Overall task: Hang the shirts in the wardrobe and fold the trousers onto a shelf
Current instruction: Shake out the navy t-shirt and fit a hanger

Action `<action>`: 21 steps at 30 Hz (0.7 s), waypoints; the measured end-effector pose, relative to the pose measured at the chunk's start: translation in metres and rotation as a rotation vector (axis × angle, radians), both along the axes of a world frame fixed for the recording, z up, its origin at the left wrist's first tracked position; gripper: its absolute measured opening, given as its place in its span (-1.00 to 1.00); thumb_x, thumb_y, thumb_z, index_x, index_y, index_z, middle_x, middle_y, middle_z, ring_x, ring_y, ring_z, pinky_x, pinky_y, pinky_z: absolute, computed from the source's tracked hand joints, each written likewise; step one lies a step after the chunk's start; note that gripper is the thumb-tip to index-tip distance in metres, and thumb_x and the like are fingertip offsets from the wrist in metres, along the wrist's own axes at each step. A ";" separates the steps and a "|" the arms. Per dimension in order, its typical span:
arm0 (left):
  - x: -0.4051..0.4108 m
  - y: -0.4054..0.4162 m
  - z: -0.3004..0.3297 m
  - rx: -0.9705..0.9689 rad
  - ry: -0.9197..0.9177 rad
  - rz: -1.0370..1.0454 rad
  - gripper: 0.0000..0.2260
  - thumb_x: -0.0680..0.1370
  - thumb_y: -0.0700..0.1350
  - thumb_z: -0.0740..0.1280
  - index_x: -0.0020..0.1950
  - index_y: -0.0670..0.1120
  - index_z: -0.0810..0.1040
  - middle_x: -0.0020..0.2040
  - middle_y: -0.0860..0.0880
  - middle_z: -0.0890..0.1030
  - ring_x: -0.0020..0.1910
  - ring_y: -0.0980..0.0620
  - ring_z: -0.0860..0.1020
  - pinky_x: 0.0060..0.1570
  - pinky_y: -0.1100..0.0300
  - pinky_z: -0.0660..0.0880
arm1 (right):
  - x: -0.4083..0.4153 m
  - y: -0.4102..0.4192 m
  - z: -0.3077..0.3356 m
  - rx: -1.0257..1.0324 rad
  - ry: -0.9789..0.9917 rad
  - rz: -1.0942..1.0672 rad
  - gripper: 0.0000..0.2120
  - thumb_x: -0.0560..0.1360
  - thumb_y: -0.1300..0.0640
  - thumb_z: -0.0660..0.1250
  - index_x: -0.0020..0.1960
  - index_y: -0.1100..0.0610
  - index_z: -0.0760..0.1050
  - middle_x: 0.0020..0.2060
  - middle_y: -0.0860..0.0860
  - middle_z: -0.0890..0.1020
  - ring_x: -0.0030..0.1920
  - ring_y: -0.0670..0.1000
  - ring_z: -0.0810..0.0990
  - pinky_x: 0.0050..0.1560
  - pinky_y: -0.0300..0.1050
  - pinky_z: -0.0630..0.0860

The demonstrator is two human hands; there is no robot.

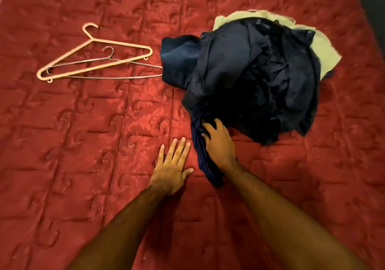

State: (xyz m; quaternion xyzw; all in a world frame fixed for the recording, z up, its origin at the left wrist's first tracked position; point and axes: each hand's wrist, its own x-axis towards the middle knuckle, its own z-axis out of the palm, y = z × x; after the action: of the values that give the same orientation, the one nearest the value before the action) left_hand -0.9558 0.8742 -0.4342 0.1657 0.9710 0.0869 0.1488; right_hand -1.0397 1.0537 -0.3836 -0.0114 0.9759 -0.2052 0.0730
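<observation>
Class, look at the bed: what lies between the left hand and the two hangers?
Head view: only bare red quilt lies between the left hand and the hangers.

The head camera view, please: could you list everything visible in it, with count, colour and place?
Bedspread: one, red quilted, fills the view.
Plastic hanger: one, pale pink, upper left.
Wire hanger: one, grey metal, under the plastic one, its right end tucked beneath the clothes.
Dark clothes: heap, navy, right of centre.
Light garment: one, pale yellow-green, behind the heap.
Left hand: flat on the bedspread.
Right hand: gripping navy cloth at the heap's near edge.
</observation>
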 end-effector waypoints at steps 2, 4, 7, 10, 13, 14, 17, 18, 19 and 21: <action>-0.001 0.002 -0.011 -0.008 0.042 -0.013 -0.31 0.62 0.28 -0.03 0.65 -0.07 0.00 0.65 -0.04 -0.01 0.63 -0.09 -0.03 0.52 -0.24 -0.07 | 0.004 0.004 -0.004 -0.025 0.097 -0.085 -0.67 0.55 0.09 0.31 0.30 -0.08 0.55 0.42 0.00 0.45 0.30 0.12 0.51 0.17 0.00 0.49; 0.000 0.004 -0.014 -0.006 0.036 -0.016 -0.31 0.62 0.29 -0.05 0.65 -0.06 -0.02 0.65 -0.03 -0.03 0.63 -0.09 -0.05 0.52 -0.22 -0.13 | 0.000 0.008 0.003 -0.060 0.069 -0.222 -0.66 0.51 0.10 0.33 0.24 -0.17 0.59 0.35 -0.13 0.53 0.23 0.08 0.57 0.11 -0.05 0.51; 0.000 -0.002 -0.011 -0.011 -0.030 0.014 -0.30 0.61 0.31 -0.09 0.65 -0.04 -0.06 0.65 -0.01 -0.08 0.63 -0.07 -0.09 0.52 -0.20 -0.21 | -0.007 0.016 0.012 -0.394 -0.026 -0.357 -0.67 0.50 0.16 0.32 0.19 -0.11 0.64 0.14 -0.07 0.68 0.14 0.05 0.63 0.12 -0.03 0.56; -0.013 0.000 0.010 0.011 -0.244 0.032 -0.29 0.58 0.35 -0.12 0.62 0.05 -0.25 0.60 0.10 -0.31 0.59 0.04 -0.31 0.52 -0.13 -0.35 | 0.014 0.029 0.033 -0.800 0.007 -0.324 -0.74 0.51 0.34 0.31 0.13 0.17 0.67 -0.01 -0.03 0.71 0.03 -0.15 0.63 0.14 -0.03 0.57; -0.036 0.005 0.067 0.557 -0.639 0.338 -0.46 0.69 0.19 -0.01 0.60 -0.05 0.21 0.61 -0.01 0.21 0.57 0.08 0.17 0.57 -0.06 -0.04 | 0.071 0.026 0.065 -0.746 0.005 -0.199 -0.75 0.47 0.31 0.26 0.04 0.12 0.63 -0.10 -0.19 0.67 -0.09 -0.33 0.56 0.01 -0.15 0.53; -0.039 0.004 0.089 0.842 -0.774 0.533 -0.48 0.69 0.19 -0.02 0.48 -0.07 0.41 0.42 -0.02 0.50 0.39 0.09 0.46 0.50 -0.03 0.21 | 0.095 0.020 0.076 -0.743 -0.052 -0.132 -0.77 0.47 0.26 0.25 0.04 0.10 0.62 -0.12 -0.24 0.64 -0.11 -0.39 0.52 -0.02 -0.22 0.49; -0.023 0.000 0.169 1.169 -1.102 0.753 -0.45 0.56 0.33 0.09 0.34 0.02 0.53 0.11 0.01 0.69 0.03 0.04 0.64 0.04 0.07 0.55 | 0.160 -0.004 0.124 -0.833 -0.398 0.080 -0.85 0.54 0.22 0.27 -0.04 0.02 0.58 -0.25 -0.30 0.56 -0.18 -0.37 0.47 -0.10 -0.33 0.38; -0.006 0.004 0.187 1.144 -1.124 0.707 -0.52 0.56 0.24 0.21 0.37 0.00 0.51 0.16 0.01 0.67 0.04 0.06 0.64 0.01 0.14 0.57 | 0.177 -0.014 0.137 -0.842 -0.488 0.177 -0.84 0.56 0.22 0.27 -0.11 0.01 0.54 -0.29 -0.28 0.52 -0.20 -0.34 0.44 -0.13 -0.34 0.34; 0.011 0.011 0.200 1.137 -1.148 0.665 -0.60 0.59 0.06 0.32 0.40 -0.03 0.46 0.22 0.06 0.63 0.07 0.16 0.61 0.01 0.29 0.56 | 0.191 -0.024 0.145 -0.823 -0.543 0.277 -0.84 0.57 0.22 0.28 -0.14 0.01 0.52 -0.29 -0.26 0.51 -0.19 -0.33 0.43 -0.13 -0.33 0.35; 0.045 0.024 0.223 1.122 -1.079 0.709 -0.54 0.59 -0.28 0.35 0.46 -0.11 0.32 0.28 0.18 0.43 0.08 0.33 0.48 -0.03 0.58 0.40 | 0.213 -0.044 0.166 -0.794 -0.607 0.459 -0.92 0.57 0.18 0.29 -0.07 0.12 0.55 -0.22 -0.18 0.56 -0.14 -0.28 0.47 -0.06 -0.22 0.44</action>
State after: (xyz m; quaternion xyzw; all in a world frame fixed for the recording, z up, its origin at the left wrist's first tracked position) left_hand -0.9111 0.8979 -0.2115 -0.1627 0.5752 0.6630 0.4507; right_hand -0.8268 1.0100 -0.2172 -0.1907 0.7312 -0.5304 0.3842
